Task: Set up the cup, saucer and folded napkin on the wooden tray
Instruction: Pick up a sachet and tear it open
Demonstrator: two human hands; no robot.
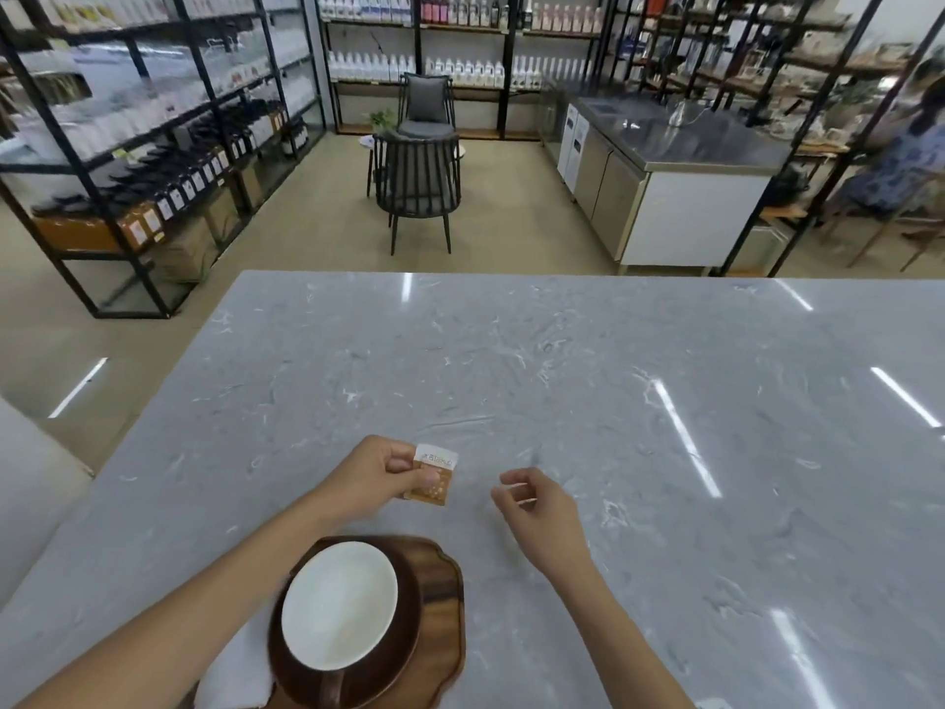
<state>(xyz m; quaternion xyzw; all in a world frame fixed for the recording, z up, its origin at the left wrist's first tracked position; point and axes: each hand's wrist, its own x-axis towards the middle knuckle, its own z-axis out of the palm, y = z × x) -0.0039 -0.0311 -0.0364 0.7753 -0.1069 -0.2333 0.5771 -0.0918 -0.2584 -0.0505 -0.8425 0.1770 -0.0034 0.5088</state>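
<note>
A: What is shown, from largest to smallest?

B: A grey marbled table is seen. At its near edge a dark wooden tray with a wavy rim is placed; on it a brown cup, white inside, handle toward the viewer, is set.

A: And the hands?

B: A small orange-and-white packet is pinched by the left hand above the table. The right hand is held loosely curled, with nothing gripped.

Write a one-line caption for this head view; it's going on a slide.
Left hand pinches a small orange-and-white packet above the grey marble table, beyond a brown white-lined cup.
</note>
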